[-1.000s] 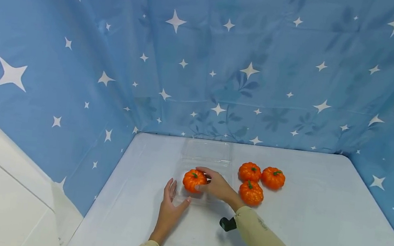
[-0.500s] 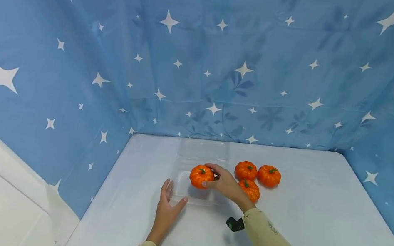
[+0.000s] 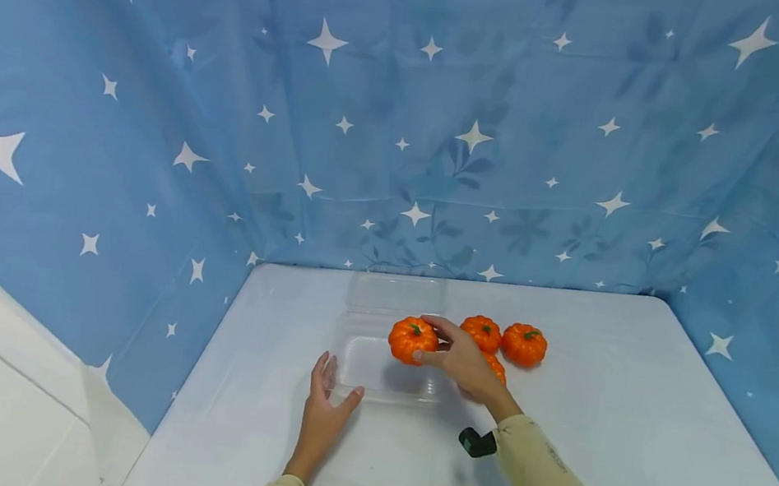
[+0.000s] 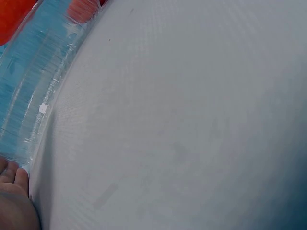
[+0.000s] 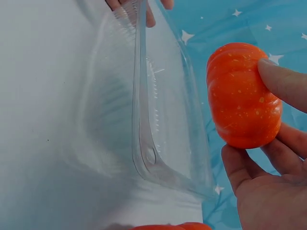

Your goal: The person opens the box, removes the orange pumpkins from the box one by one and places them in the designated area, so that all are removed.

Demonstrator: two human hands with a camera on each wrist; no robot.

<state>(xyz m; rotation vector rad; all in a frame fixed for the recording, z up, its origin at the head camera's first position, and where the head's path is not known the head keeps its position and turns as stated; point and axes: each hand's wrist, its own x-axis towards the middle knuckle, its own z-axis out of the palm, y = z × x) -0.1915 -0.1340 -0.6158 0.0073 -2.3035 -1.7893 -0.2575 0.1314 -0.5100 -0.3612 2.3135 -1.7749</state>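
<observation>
My right hand holds a small orange pumpkin with a green stem, raised over the right part of a transparent plastic clamshell box. In the right wrist view, the thumb lies on one side of the pumpkin and curled fingers support the other, beside the box wall. My left hand is at the box's front left corner, thumb and fingers spread apart. The left wrist view catches only part of that hand, fingertips right at the box edge.
Several more pumpkins lie right of the box: one at the back, one farther right and one partly hidden by my right hand. The box lid lies folded back. A blue star-patterned curtain borders the white table.
My right hand has lifted the pumpkin and carried it rightward over the box. My left hand keeps its place at the box corner, while the head view has shifted slightly.
</observation>
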